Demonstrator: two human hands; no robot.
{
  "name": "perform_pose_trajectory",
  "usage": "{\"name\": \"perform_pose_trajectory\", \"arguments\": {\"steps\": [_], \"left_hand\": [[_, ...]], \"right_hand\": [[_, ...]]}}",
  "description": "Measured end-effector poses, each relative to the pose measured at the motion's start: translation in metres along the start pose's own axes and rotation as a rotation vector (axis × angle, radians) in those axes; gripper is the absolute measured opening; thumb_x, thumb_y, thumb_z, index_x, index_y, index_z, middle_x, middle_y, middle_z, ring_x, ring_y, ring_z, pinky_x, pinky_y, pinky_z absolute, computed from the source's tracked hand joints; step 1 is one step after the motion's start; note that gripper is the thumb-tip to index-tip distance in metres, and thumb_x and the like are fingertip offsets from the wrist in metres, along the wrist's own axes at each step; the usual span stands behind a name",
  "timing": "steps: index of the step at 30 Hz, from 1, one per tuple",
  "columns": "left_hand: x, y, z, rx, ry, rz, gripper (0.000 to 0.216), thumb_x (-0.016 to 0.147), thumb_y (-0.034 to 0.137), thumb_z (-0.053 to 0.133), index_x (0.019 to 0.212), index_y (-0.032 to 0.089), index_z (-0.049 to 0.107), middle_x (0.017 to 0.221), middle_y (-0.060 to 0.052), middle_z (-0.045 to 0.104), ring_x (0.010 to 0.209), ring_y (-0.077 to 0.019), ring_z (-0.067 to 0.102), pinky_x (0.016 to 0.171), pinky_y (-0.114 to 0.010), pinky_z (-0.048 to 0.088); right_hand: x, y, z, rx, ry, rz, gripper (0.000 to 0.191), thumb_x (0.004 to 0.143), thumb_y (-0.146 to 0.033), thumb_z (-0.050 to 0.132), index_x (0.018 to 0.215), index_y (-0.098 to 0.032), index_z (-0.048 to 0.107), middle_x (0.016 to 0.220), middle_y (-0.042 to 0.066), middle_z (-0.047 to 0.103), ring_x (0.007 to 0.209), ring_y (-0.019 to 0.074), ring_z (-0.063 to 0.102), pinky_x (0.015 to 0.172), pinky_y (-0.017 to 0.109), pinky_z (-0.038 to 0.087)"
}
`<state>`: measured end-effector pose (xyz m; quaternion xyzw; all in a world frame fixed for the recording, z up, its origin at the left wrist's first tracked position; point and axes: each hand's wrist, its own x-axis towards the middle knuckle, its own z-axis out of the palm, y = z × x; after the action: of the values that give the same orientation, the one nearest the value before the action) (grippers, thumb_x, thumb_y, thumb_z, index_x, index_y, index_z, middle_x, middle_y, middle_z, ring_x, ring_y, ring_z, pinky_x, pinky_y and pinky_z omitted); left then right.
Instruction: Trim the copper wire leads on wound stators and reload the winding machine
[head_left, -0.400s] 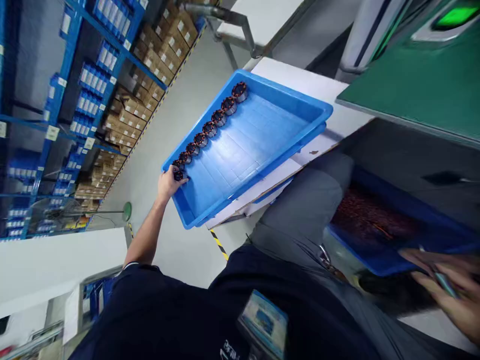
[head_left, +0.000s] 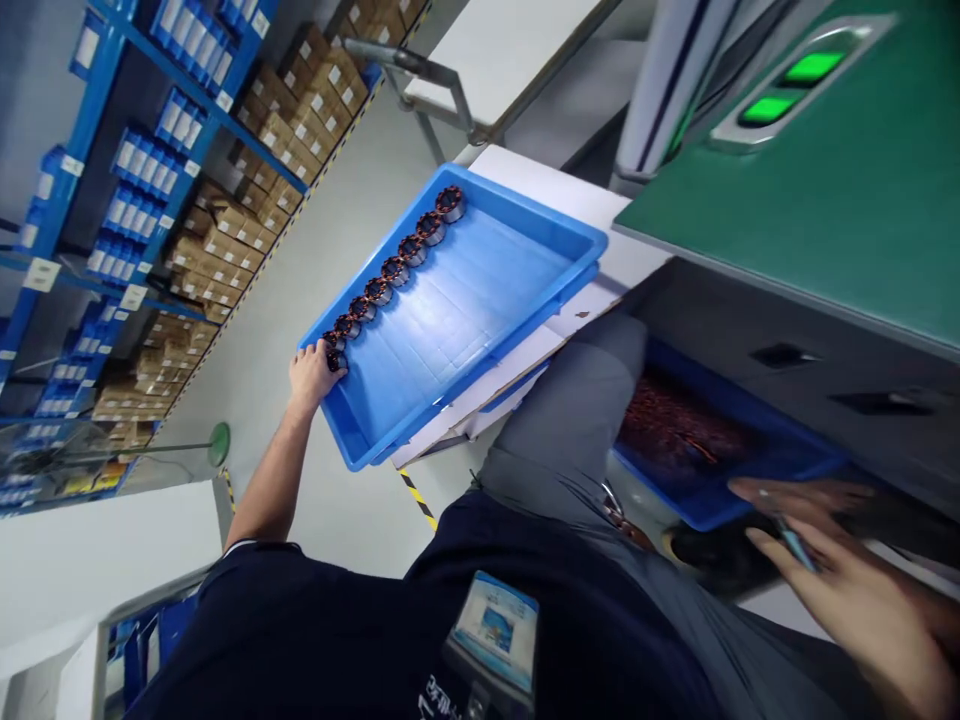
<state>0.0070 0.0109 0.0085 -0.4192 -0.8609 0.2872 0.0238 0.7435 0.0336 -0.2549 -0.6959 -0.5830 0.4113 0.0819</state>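
Several tiers of blue boxes (head_left: pixel 136 212) stand at our far left, with stacked brown cartons (head_left: pixel 240 235) beside them and a round green base (head_left: pixel 218 444) on the floor. Next comes our left hand (head_left: pixel 311 374), reaching over the tray's edge, thumb and fingers closed about the end ring (head_left: pixel 337 361), which they partly cover; whether it rests on the tray floor we cannot tell. From there a row of copper-wound rings (head_left: pixel 394 271) runs away to the upper right, set close along one long side of the blue tray (head_left: pixel 487 265). Row and tray share that long axis, and our left hand is at the near end of the line, far nearer to it than our right. The tray sits on a white bench (head_left: pixel 630 258). Farther right, a lower blue bin (head_left: pixel 795 460) holds a dark reddish heap, below a green panel (head_left: pixel 847 185) with two lit windows. Last, well apart from our left, our right hand (head_left: pixel 862 595), blurred, has a slim tool (head_left: pixel 799 547) between its fingers, pointing back toward the bin
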Motion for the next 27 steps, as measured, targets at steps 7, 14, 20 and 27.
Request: {"name": "perform_pose_trajectory", "arguments": {"steps": [7,14,20,27], "left_hand": [[-0.019,0.019,-0.039,0.036,0.012,0.013,0.070,0.105,0.052,0.066,0.162,0.010,0.062,0.159,-0.035,0.066,0.151,-0.0567,0.061,0.127,-0.068,0.050],[-0.081,0.186,-0.153,-0.856,0.532,0.761,0.077,0.104,0.069,0.083,0.165,0.029,0.058,0.160,-0.015,0.068,0.144,-0.0410,0.069,0.128,-0.061,0.057],[-0.174,0.435,-0.247,-0.989,0.567,1.209,0.073,0.110,0.067,0.079,0.166,0.026,0.056,0.158,-0.018,0.068,0.153,-0.0435,0.063,0.125,-0.067,0.058],[-0.199,0.498,-0.282,-0.747,0.538,1.250,0.069,0.103,0.067,0.087,0.148,0.017,0.071,0.144,-0.021,0.075,0.154,-0.0495,0.062,0.131,-0.071,0.051]], "right_hand": [[-0.026,-0.004,-0.001,0.238,0.005,0.177,0.041,0.074,-0.064,0.080,0.103,-0.036,0.087,0.127,0.020,0.090,0.132,0.0503,0.083,0.112,0.063,0.061],[-0.038,-0.007,0.013,0.358,0.045,0.050,0.069,0.085,-0.064,0.074,0.135,-0.019,0.090,0.127,0.015,0.091,0.128,0.0384,0.084,0.124,0.053,0.060],[-0.054,-0.026,0.000,0.349,0.079,-0.047,0.065,0.097,-0.058,0.074,0.148,-0.019,0.086,0.146,0.017,0.087,0.136,0.0376,0.082,0.131,0.055,0.056],[-0.099,-0.025,-0.013,0.468,0.194,0.025,0.066,0.098,-0.067,0.074,0.140,-0.018,0.088,0.141,0.016,0.088,0.133,0.0390,0.082,0.128,0.057,0.059]]}}
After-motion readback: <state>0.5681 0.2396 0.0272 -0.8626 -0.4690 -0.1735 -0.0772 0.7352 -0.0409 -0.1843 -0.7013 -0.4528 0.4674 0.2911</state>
